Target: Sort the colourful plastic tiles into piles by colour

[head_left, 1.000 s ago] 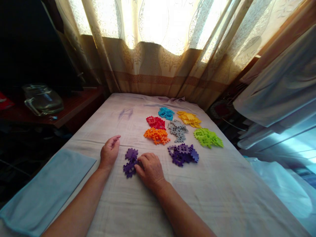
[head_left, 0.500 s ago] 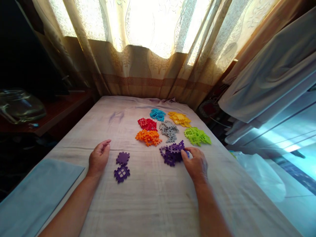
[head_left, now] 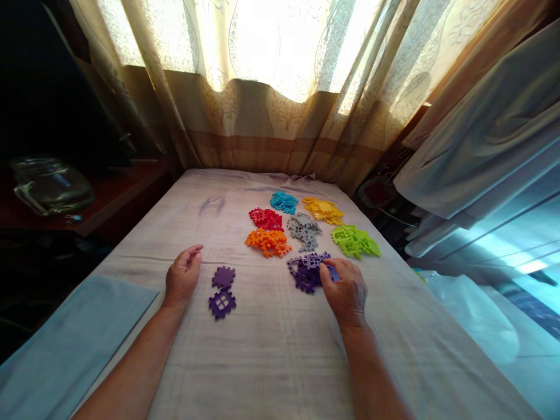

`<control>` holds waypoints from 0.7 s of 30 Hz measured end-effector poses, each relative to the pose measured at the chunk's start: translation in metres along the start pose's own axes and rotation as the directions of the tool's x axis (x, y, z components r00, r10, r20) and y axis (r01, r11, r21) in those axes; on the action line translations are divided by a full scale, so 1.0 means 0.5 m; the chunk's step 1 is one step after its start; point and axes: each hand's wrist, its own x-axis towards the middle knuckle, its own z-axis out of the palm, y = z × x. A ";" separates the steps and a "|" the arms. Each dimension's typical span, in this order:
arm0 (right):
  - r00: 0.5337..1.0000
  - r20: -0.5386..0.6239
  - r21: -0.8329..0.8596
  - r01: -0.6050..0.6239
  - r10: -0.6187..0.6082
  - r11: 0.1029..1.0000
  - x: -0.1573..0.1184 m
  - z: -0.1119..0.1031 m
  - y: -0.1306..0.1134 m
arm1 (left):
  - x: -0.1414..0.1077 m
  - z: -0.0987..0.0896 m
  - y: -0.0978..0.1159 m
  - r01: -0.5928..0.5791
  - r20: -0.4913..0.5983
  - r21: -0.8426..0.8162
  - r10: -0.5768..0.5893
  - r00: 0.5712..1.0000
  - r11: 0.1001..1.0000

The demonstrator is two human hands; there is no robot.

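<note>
My right hand is at the near right side of a heap of purple interlocking waffle blocks. Its thumb and fingers pinch a purple block at the heap's edge; the fingers partly hide the block. My left hand rests on its side on the sheet, loosely curled with a gap between thumb and fingers, and nothing shows in it. Just to its right lie two separate purple blocks, a solid square and, nearer me, a square with window-like holes.
Beyond the purple heap lie piles of orange, red, blue, grey, yellow and green blocks. A folded light-blue cloth lies at left. A glass jug stands on the side table.
My right fingers have shifted slightly at the purple heap, and its top piece sits a little differently. The whole view has moved a bit; my left hand stays beside the two blocks.
</note>
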 end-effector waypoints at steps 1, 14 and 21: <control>0.999 0.011 0.056 0.035 -0.036 0.998 -0.003 0.003 -0.022 | -0.001 0.000 0.001 -0.002 0.001 0.002 0.002 1.000 1.000; 0.789 0.493 0.323 0.224 -0.366 0.919 -0.101 0.071 -0.301 | -0.001 0.004 -0.005 -0.011 -0.009 -0.009 0.011 1.000 1.000; 0.778 0.506 0.228 0.295 -0.372 0.928 -0.104 0.077 -0.313 | -0.002 0.001 -0.002 -0.020 -0.003 -0.001 0.020 1.000 1.000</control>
